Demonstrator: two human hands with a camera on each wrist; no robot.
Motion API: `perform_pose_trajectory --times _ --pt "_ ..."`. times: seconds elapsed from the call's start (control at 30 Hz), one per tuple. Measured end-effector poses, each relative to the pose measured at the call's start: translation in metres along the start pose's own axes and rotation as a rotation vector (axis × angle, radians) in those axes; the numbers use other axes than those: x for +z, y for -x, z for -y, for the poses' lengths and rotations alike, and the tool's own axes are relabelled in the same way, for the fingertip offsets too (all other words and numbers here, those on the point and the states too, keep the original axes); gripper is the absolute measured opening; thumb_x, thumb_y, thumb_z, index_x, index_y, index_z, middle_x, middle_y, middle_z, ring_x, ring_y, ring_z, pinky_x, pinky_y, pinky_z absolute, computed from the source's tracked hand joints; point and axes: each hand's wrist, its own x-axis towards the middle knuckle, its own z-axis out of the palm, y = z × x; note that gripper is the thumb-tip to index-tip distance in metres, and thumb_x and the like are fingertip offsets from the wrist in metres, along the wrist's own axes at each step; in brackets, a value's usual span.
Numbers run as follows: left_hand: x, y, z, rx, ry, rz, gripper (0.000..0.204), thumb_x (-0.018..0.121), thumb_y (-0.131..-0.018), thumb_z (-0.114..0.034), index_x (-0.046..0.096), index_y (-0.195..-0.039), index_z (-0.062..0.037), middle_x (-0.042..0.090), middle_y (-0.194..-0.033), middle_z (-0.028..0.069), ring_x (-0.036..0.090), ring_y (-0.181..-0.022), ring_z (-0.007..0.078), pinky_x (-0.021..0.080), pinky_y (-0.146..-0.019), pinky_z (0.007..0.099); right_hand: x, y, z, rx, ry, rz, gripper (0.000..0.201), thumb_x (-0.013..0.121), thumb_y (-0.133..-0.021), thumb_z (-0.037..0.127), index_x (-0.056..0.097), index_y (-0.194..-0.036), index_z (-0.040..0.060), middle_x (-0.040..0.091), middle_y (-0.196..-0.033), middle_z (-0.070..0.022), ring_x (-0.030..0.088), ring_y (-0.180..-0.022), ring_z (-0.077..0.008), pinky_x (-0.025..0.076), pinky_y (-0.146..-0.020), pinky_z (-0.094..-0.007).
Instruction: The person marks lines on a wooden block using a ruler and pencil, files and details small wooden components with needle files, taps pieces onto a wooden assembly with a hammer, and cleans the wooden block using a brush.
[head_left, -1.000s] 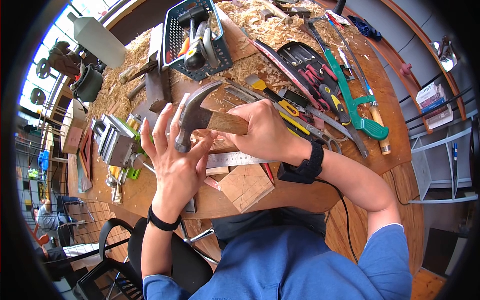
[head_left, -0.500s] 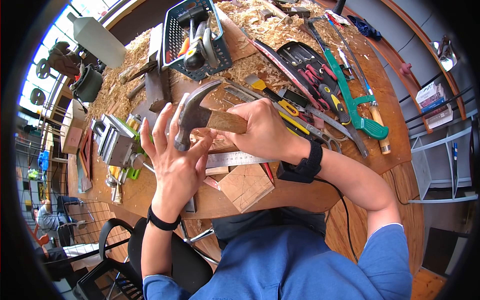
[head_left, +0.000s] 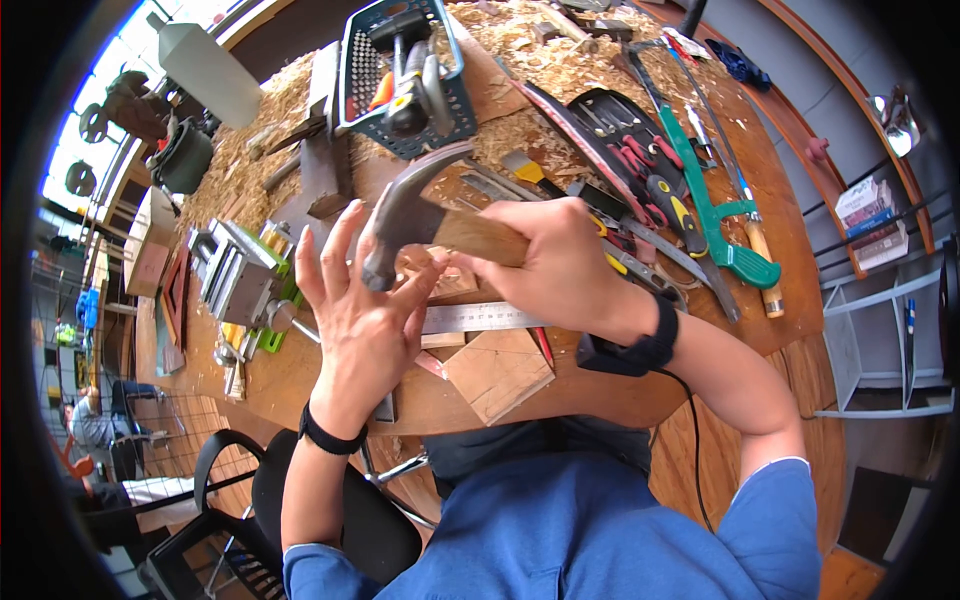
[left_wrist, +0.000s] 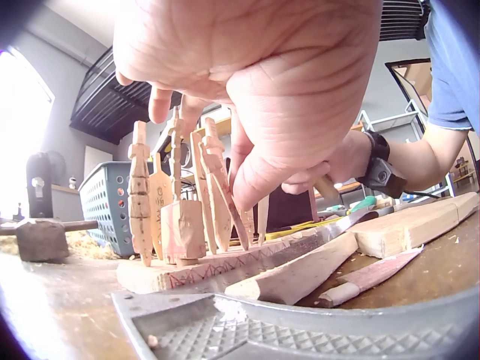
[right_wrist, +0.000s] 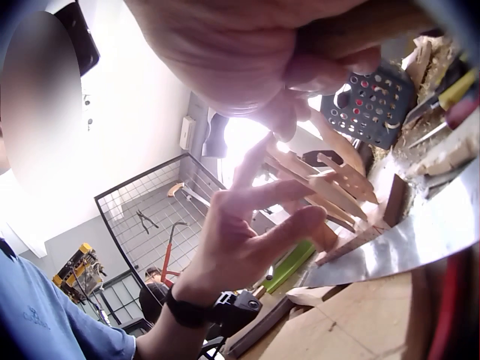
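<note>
My right hand (head_left: 575,265) grips the wooden handle of a claw hammer (head_left: 405,220), its head above my left hand's fingers. The left hand (head_left: 365,335) has several fingers spread, with thumb and forefinger together at a thin wooden stick (left_wrist: 228,206). In the left wrist view, carved wooden pieces (left_wrist: 140,195) stand upright on a wooden base (left_wrist: 202,276) with red zigzag marks, partly hidden by my left hand (left_wrist: 285,97). A steel ruler (head_left: 480,317) lies beside the base.
Nearer my body lies a flat pencil-marked board (head_left: 500,375). A metal vise (head_left: 240,278) is at the left and a blue basket (head_left: 465,110) of tools at the back. A green-handled saw (head_left: 745,262) and other tools lie to the right, with wood shavings (head_left: 500,45) behind.
My right hand and the hammer have risen toward the head camera and shifted slightly right. The left hand keeps nearly the same pose; the head view has shifted slightly.
</note>
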Motion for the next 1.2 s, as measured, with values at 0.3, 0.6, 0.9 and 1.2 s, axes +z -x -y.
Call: perform_pose_trajectory --times 0.3,0.6,0.9,1.2 --pt "-0.002 -0.004 0.005 -0.011 0.067 0.021 0.025 0.078 -0.080 -0.022 0.084 -0.104 -0.0251 0.042 -0.164 0.0069 0.036 -0.148 0.0333 0.015 -0.124 0.0615 -0.074 -0.002 0.023 -0.069 0.048 0.089 0.021 0.083 -0.086 0.017 0.075 -0.098 0.0011 0.071 -0.075 -0.0144 0.070 -0.063 -0.0194 0.052 -0.059 -0.0333" --pt "0.002 -0.003 0.005 0.017 0.066 -0.018 0.027 0.078 -0.080 -0.018 0.084 -0.104 -0.0274 0.043 -0.164 0.0089 0.038 -0.147 0.0362 0.016 -0.124 0.0598 -0.070 0.009 0.025 -0.201 0.403 0.150 0.028 0.074 -0.093 0.015 0.068 -0.119 0.0062 0.074 -0.096 -0.0179 0.072 -0.081 -0.0386 0.056 -0.067 -0.0438" --pt "0.002 -0.003 0.006 0.016 0.072 -0.004 0.026 0.080 -0.078 -0.018 0.084 -0.103 -0.0259 0.042 -0.164 0.0082 0.037 -0.148 0.0350 0.016 -0.123 0.0601 -0.061 0.013 0.021 -0.228 0.521 0.180 0.031 0.075 -0.091 0.015 0.069 -0.120 0.0089 0.071 -0.088 -0.0130 0.070 -0.072 -0.0343 0.054 -0.060 -0.0436" --pt "0.000 -0.004 0.005 0.017 0.065 0.004 0.025 0.080 -0.076 -0.018 0.085 -0.099 -0.0243 0.041 -0.165 0.0075 0.036 -0.149 0.0337 0.016 -0.124 0.0595 -0.060 0.014 0.021 -0.237 0.501 0.154 0.033 0.076 -0.090 0.015 0.070 -0.121 0.0081 0.070 -0.085 -0.0129 0.069 -0.070 -0.0342 0.053 -0.059 -0.0432"
